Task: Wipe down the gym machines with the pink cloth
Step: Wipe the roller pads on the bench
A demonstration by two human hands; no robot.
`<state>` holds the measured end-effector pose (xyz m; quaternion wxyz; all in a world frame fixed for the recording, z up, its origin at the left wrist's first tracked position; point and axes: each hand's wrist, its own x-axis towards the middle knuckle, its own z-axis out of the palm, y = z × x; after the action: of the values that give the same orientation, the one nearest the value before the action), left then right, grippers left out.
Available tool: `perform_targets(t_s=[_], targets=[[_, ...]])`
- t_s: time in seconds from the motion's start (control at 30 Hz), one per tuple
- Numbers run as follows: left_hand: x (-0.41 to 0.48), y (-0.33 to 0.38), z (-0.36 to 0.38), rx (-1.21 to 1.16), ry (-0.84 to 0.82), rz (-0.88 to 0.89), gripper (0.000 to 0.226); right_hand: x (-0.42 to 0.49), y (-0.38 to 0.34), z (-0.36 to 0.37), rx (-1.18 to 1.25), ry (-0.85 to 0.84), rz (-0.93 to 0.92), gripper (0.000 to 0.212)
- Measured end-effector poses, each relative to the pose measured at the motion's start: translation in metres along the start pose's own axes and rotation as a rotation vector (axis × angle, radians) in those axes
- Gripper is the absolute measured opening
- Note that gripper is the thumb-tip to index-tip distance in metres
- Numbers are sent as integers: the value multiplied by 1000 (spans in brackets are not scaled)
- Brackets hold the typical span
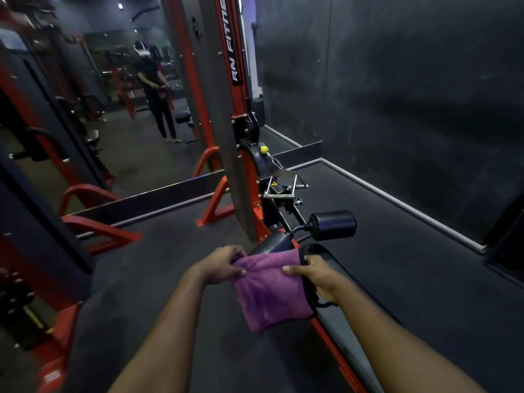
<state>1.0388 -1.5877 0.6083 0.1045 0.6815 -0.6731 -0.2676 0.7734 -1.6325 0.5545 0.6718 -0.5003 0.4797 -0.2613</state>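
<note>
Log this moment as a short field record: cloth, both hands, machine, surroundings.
cloth: folded pink cloth, held between both hands
left hand: left hand pinches its upper left corner
right hand: right hand grips its right edge, thumb on top
machine: black padded bench behind the cloth; contact cannot be told
ahead: black cylindrical roller pad; red and grey upright column
left wall: large mirror

Dim gym light, soft overall blur, wide-angle bending at edges, faint mirror (119,89) glare
</note>
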Motion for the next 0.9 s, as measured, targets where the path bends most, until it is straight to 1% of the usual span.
perform_targets(t_s=[0.07,0.1,0.13,0.23,0.27,0.3,0.37,0.43,0.57,0.67,0.77,0.8,0.9], targets=[[20,-2,2,10,-8,-10,21,29,5,-5,-29,-1,84,79],[30,-2,3,10,-9,-23,20,41,8,-5,-38,7,114,83],[45,-4,4,14,-4,-41,20,56,8,-6,-22,10,130,78],[72,-11,12,6,39,-88,19,78,4,-4,23,72,81,31],[81,-14,15,7,51,-100,19,89,6,-4,26,105,69,22],[90,-19,18,-1,57,-111,19,97,9,-4,21,142,62,18],[107,-27,21,-5,51,-114,20,113,18,-4,-22,232,64,20],[131,-41,19,-17,39,-104,20,133,27,-4,-55,354,105,25],[180,-64,10,-37,12,-48,21,166,32,-1,-48,543,161,24],[230,-92,2,-62,-41,3,20,199,37,14,17,684,214,18],[278,-122,1,-69,-97,76,20,232,43,33,9,809,253,16],[302,-134,-1,-59,-134,122,20,249,48,44,30,882,271,16],[347,-168,-3,-61,-205,166,18,278,54,68,17,1001,365,18]])
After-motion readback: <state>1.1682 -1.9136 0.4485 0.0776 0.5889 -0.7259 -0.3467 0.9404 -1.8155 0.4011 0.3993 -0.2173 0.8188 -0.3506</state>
